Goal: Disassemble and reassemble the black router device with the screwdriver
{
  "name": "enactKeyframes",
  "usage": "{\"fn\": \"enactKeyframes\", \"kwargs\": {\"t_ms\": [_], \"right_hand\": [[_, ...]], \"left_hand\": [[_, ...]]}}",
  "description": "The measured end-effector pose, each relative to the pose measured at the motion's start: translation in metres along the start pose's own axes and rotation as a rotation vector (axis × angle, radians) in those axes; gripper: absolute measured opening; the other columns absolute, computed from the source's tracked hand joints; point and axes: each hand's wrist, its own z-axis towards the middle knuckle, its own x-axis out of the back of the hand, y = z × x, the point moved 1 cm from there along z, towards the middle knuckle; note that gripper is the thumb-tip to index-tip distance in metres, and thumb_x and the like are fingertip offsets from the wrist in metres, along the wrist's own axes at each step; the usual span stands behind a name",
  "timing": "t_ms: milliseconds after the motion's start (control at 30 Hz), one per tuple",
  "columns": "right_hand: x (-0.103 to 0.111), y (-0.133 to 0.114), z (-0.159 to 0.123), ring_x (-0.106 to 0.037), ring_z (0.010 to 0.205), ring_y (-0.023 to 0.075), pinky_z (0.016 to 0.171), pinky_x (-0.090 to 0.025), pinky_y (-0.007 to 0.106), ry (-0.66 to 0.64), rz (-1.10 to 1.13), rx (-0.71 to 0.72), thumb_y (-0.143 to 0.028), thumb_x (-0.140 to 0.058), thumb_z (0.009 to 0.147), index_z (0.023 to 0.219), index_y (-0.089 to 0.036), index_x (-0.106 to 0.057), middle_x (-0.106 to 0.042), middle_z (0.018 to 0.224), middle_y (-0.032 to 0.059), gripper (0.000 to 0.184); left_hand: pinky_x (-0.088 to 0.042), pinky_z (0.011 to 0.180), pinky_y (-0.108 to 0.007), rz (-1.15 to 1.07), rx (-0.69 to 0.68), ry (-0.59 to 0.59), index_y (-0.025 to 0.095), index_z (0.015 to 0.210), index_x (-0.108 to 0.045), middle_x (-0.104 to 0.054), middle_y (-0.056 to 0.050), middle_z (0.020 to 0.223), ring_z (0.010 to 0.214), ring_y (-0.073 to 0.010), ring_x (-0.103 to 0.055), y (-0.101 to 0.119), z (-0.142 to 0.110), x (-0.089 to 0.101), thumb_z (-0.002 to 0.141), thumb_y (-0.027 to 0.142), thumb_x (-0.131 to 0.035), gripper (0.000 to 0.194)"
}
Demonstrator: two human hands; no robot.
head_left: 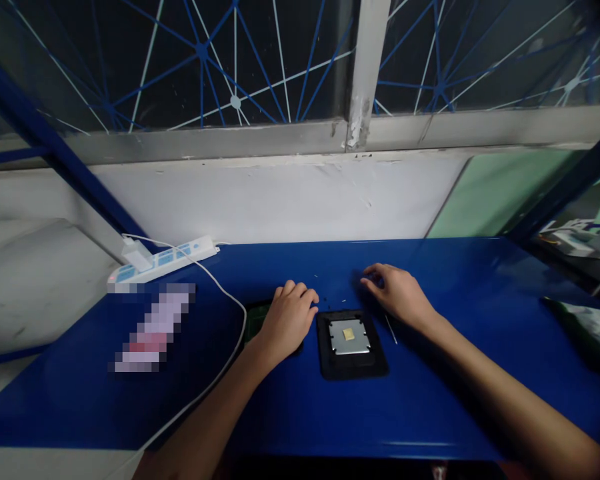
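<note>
My left hand [291, 315] lies palm down over a dark-edged green piece [256, 320], covering most of it. Its fingers are slightly bent and spread, and I see no grip on anything. Just to its right, a black pad [354, 371] carries a square silver metal plate [337, 341] with a small gold-coloured square [349, 334] in the middle. Beyond the pad's right side, my right hand [397, 292] hovers low or rests on the table, thumb and forefinger apart. A thin metal rod [392, 331] sticks out beneath it; its other end is hidden.
Small specks [326, 303] are scattered behind the pad on the blue table [430, 407]. At the back left is a white power strip [195, 250] with a plugged-in charger [137, 255]. A white cable [230, 300] runs past my left arm. A blurred-out item [155, 327] lies left.
</note>
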Motion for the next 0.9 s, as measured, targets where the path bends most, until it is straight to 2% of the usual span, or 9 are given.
{"fn": "enactKeyframes", "kwargs": {"t_ms": [267,367,467,533,600,667,733,900], "right_hand": [[-0.004,-0.001,-0.007,-0.069,0.077,0.0253,0.071,-0.050,0.038,-0.064,-0.103,0.036,-0.028,-0.059,0.091,0.109,-0.019,-0.071,-0.071,0.097,0.0114,0.023],[0.000,-0.005,-0.007,-0.067,0.087,0.0287,0.078,-0.050,0.042,-0.032,-0.133,0.071,-0.034,-0.058,0.093,0.112,-0.019,-0.069,-0.069,0.100,0.0129,0.027],[0.011,-0.015,-0.011,-0.063,0.096,0.0312,0.085,-0.049,0.048,-0.002,-0.105,0.207,-0.047,-0.056,0.096,0.111,-0.020,-0.069,-0.066,0.103,0.0132,0.034],[0.019,-0.024,-0.017,-0.061,0.099,0.0301,0.090,-0.048,0.049,-0.092,-0.018,0.356,-0.053,-0.056,0.095,0.108,-0.021,-0.068,-0.065,0.108,0.0126,0.037],[0.025,-0.031,-0.025,-0.059,0.101,0.0313,0.089,-0.048,0.052,-0.197,0.022,0.455,-0.061,-0.061,0.089,0.107,-0.022,-0.068,-0.064,0.112,0.0127,0.044],[0.027,-0.035,-0.032,-0.057,0.106,0.0334,0.090,-0.048,0.053,-0.258,0.048,0.486,-0.066,-0.067,0.083,0.110,-0.021,-0.068,-0.061,0.118,0.0143,0.053],[0.026,-0.034,-0.037,-0.055,0.112,0.0354,0.094,-0.048,0.054,-0.292,0.067,0.492,-0.066,-0.072,0.078,0.115,-0.019,-0.067,-0.059,0.125,0.0162,0.060],[0.019,-0.030,-0.044,-0.052,0.124,0.0393,0.108,-0.039,0.061,-0.365,0.071,0.504,-0.062,-0.079,0.071,0.117,-0.017,-0.066,-0.054,0.134,0.0184,0.066]], "left_hand": [[-0.043,0.088,-0.042,-0.057,-0.058,0.025,0.021,0.108,-0.063,-0.064,-0.006,0.110,0.103,-0.0267,-0.055,0.011,-0.006,0.007,0.097,0.016,-0.051,0.017],[-0.042,0.090,-0.043,-0.091,-0.064,0.028,0.021,0.110,-0.062,-0.063,-0.006,0.111,0.105,-0.0275,-0.054,0.013,-0.008,0.013,0.094,0.015,-0.052,0.019],[-0.041,0.094,-0.044,-0.120,-0.107,-0.014,0.021,0.115,-0.060,-0.062,-0.007,0.116,0.109,-0.0280,-0.052,0.016,-0.010,0.019,0.095,0.019,-0.055,0.021],[-0.041,0.095,-0.044,-0.135,-0.143,-0.065,0.021,0.119,-0.058,-0.060,-0.007,0.118,0.109,-0.0286,-0.052,0.019,-0.011,0.020,0.095,0.028,-0.060,0.025],[-0.042,0.095,-0.045,-0.152,-0.171,-0.117,0.020,0.121,-0.057,-0.059,-0.008,0.118,0.108,-0.0301,-0.052,0.022,-0.013,0.018,0.088,0.046,-0.071,0.044],[-0.042,0.095,-0.047,-0.169,-0.192,-0.145,0.019,0.123,-0.057,-0.058,-0.008,0.118,0.107,-0.0316,-0.051,0.024,-0.013,0.016,0.073,0.064,-0.079,0.071],[-0.041,0.097,-0.048,-0.176,-0.206,-0.150,0.018,0.124,-0.056,-0.057,-0.010,0.118,0.107,-0.0328,-0.051,0.025,-0.013,0.013,0.062,0.073,-0.082,0.087],[-0.041,0.098,-0.051,-0.168,-0.212,-0.170,0.016,0.125,-0.057,-0.055,-0.012,0.122,0.110,-0.0354,-0.050,0.025,-0.013,0.009,0.058,0.075,-0.083,0.093]]}}
